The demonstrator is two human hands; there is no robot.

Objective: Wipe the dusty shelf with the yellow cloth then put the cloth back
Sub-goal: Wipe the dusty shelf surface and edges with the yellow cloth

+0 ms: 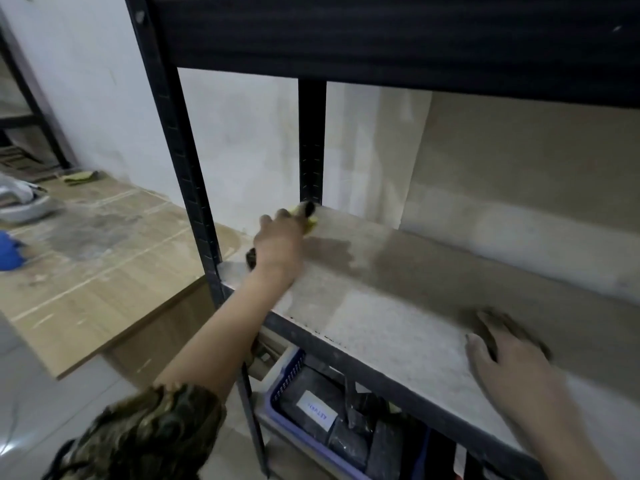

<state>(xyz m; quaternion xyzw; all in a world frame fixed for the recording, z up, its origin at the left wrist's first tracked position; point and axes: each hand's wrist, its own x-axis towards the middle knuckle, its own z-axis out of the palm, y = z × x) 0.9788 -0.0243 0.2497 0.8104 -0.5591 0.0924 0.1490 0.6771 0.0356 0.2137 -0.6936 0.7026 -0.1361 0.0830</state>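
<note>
The left hand (277, 244) grips the yellow cloth (310, 221) at the shelf's (398, 327) far left corner, beside the rear black post (311, 143). The dusty board runs rightward from there, toward the right hand (502, 355), which rests flat and holds nothing.

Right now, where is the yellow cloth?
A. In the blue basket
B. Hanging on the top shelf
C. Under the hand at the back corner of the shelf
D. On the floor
C: the left hand presses the yellow cloth onto the shelf by its back left post.
</note>
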